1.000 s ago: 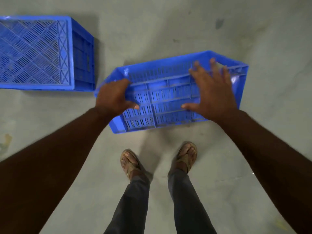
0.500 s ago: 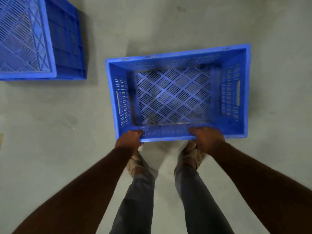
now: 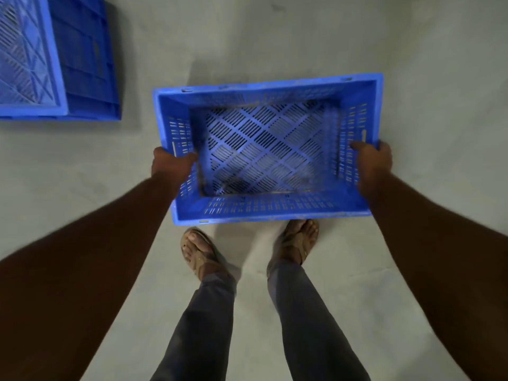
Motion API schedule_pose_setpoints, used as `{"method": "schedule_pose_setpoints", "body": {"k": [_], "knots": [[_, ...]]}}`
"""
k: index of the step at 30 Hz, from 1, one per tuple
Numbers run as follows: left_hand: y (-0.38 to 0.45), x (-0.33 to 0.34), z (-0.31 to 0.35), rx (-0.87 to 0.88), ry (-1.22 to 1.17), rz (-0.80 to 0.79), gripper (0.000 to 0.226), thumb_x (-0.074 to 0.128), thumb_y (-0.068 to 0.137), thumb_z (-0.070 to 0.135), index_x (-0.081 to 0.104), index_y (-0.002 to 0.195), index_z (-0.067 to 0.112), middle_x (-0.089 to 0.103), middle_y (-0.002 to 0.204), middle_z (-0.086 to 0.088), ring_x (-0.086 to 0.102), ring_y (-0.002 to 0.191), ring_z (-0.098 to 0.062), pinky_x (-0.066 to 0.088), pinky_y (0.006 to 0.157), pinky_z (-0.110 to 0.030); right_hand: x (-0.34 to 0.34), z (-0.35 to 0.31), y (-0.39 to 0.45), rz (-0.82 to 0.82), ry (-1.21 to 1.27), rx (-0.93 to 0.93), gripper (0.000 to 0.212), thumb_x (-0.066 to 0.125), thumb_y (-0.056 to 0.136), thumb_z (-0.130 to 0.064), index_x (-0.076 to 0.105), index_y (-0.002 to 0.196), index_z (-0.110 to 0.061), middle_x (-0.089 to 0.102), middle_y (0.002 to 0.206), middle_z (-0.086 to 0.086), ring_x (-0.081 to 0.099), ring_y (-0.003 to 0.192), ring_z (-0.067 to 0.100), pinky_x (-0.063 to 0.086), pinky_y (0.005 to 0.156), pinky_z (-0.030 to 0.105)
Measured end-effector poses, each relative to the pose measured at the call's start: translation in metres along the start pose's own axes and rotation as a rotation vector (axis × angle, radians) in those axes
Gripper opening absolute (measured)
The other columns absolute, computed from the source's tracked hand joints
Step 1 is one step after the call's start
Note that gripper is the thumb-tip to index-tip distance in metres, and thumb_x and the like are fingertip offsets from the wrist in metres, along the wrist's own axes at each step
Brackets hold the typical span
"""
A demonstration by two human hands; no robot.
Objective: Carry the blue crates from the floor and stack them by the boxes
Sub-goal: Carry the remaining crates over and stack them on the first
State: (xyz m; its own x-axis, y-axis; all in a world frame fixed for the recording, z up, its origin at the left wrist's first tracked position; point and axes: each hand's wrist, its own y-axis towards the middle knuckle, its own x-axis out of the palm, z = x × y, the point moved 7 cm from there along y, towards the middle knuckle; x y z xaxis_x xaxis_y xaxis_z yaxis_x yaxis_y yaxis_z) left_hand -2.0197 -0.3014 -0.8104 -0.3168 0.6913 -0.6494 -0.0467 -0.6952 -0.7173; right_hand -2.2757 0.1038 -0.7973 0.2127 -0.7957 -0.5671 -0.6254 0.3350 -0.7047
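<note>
Bare forearms, no sleeves in view, left hand and right hand ungloved, no rings or watch seen. Dark grey-blue trousers, slim legs. Tan open-toe strap sandals on both feet, toes showing.

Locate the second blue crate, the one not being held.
Head view, top left: the second crate sits upside down on the floor, left of the held crate.

Head-worn view, looking steeply down, close
</note>
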Motion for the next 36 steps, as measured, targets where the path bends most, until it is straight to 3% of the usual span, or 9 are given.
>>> {"method": "schedule_pose_setpoints", "body": {"k": [4,7,9,11,17,20,26,30,36], "knots": [[-0.009,-0.011,-0.014,0.041,-0.106,-0.082,0.05,0.076,0.079,0.046,0.068,0.106,0.005,0.067,0.081,-0.008,0.06,0.051,-0.005,0.05,0.053,-0.024,-0.013,0.007,0.005,0.002,0.131,0.041,0.049,0.08,0.06,-0.028,0.069,0.104,-0.011,0.068,0.083,0.006,0.064,0.063,0.016,0.057,0.07,0.038],[-0.04,-0.046,-0.033,0.007,-0.214,-0.089,0.082,0.049,0.074,0.086,0.07,0.091,0.008,0.071,0.08,-0.014,0.066,0.065,-0.019,0.058,0.07,-0.039,-0.04,0.004,-0.038,0.022,0.261,0.01,0.031,0.076,0.075,-0.016,0.069,0.103,-0.003,0.061,0.071,-0.001,0.054,0.044,0.002,0.05,0.056,0.025],[-0.081,-0.074,-0.046,-0.043,-0.362,-0.163,0.086,0.032,0.079,0.088,0.07,0.091,0.012,0.071,0.086,-0.018,0.066,0.072,-0.026,0.058,0.075,-0.043,-0.062,0.002,-0.08,0.002,0.334,-0.017,0.02,0.073,0.08,-0.013,0.067,0.099,-0.007,0.061,0.071,-0.002,0.056,0.048,0.003,0.049,0.055,0.024],[-0.128,-0.12,-0.055,-0.022,-0.444,-0.138,0.071,0.025,0.092,0.075,0.067,0.084,0.018,0.066,0.077,-0.009,0.061,0.068,-0.022,0.054,0.071,-0.037,-0.088,-0.004,-0.14,-0.086,0.446,-0.028,0.017,0.07,0.083,-0.013,0.066,0.099,-0.01,0.063,0.076,0.001,0.06,0.058,0.012,0.053,0.061,0.03],[-0.262,-0.277,-0.088,0.082,-0.374,0.135,0.064,0.024,0.094,0.066,0.061,0.091,0.014,0.064,0.08,-0.005,0.059,0.069,-0.019,0.052,0.072,-0.038,-0.155,-0.034,-0.333,-0.01,0.44,-0.141,0.051,0.08,0.071,-0.017,0.06,0.116,-0.004,0.069,0.103,0.013,0.066,0.086,0.023,0.059,0.086,0.047],[-0.321,-0.347,-0.113,0.065,-0.441,0.257,0.061,0.026,0.099,0.059,0.061,0.094,0.009,0.065,0.085,-0.007,0.061,0.076,-0.022,0.052,0.075,-0.032,-0.169,-0.063,-0.409,-0.068,0.462,-0.184,0.047,0.08,0.073,-0.016,0.063,0.115,-0.003,0.069,0.099,0.011,0.065,0.083,0.022,0.059,0.081,0.044],[-0.425,-0.447,-0.204,0.041,-0.6,0.407,0.072,0.025,0.089,0.073,0.066,0.088,0.014,0.072,0.091,-0.009,0.067,0.089,-0.031,0.052,0.09,-0.05,-0.183,-0.099,-0.53,-0.222,0.362,-0.407,0.041,0.076,0.078,-0.007,0.062,0.116,0.0,0.064,0.085,0.002,0.06,0.066,0.006,0.055,0.073,0.034],[-0.502,-0.475,-0.288,-0.065,-0.883,0.591,0.064,0.03,0.083,0.076,0.061,0.075,0.02,0.069,0.083,-0.006,0.065,0.08,-0.027,0.053,0.088,-0.055,-0.182,-0.106,-0.61,-0.298,0.277,-0.642,0.053,0.07,0.059,-0.021,0.063,0.109,-0.006,0.062,0.084,0.003,0.057,0.068,0.014,0.054,0.072,0.039],[-0.65,-0.487,-0.408,-0.146,-1.22,0.833,0.057,0.039,0.086,0.07,0.062,0.075,0.019,0.063,0.074,-0.002,0.059,0.071,-0.021,0.055,0.08,-0.053,-0.189,-0.085,-0.719,-0.532,0.208,-0.806,0.053,0.068,0.06,-0.018,0.063,0.109,0.001,0.062,0.082,0.005,0.056,0.066,0.014,0.052,0.068,0.034]]}}
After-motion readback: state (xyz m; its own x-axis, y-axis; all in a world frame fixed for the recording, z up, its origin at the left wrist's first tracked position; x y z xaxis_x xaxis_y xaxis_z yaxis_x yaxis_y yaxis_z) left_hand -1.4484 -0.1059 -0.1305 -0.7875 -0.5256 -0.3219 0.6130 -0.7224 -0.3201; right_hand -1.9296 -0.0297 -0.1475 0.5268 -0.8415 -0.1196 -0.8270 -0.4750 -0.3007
